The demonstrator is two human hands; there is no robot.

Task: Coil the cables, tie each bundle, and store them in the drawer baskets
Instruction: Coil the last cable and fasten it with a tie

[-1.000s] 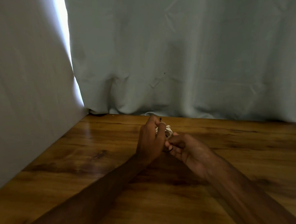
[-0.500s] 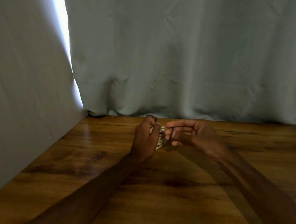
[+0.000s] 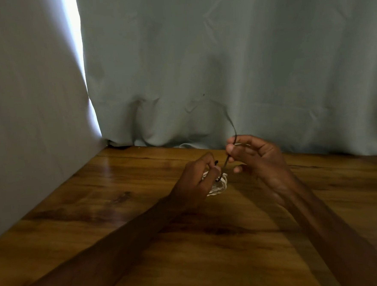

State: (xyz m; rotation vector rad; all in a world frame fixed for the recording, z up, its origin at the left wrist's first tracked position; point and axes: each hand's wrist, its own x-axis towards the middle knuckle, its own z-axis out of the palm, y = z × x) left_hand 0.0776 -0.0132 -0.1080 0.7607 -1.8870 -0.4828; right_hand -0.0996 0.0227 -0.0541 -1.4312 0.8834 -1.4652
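Note:
My left hand (image 3: 196, 179) grips a small coil of white cable (image 3: 219, 186) just above the wooden table (image 3: 143, 213); most of the coil is hidden behind the fingers. A thin black tie (image 3: 225, 161) runs from the coil up to my right hand (image 3: 254, 155), which pinches it between thumb and fingers to the right and slightly higher. The tie's loose end curves upward above the right hand, in front of the curtain. No drawer or basket is in view.
A pale grey-green curtain (image 3: 244, 60) hangs along the back edge of the table. A grey panel (image 3: 24, 109) closes off the left side, with a bright gap of light between the two.
My right hand has moved up and to the right, away from the left hand, drawing the black tie out taut from the coil. The left hand has stayed on the coil.

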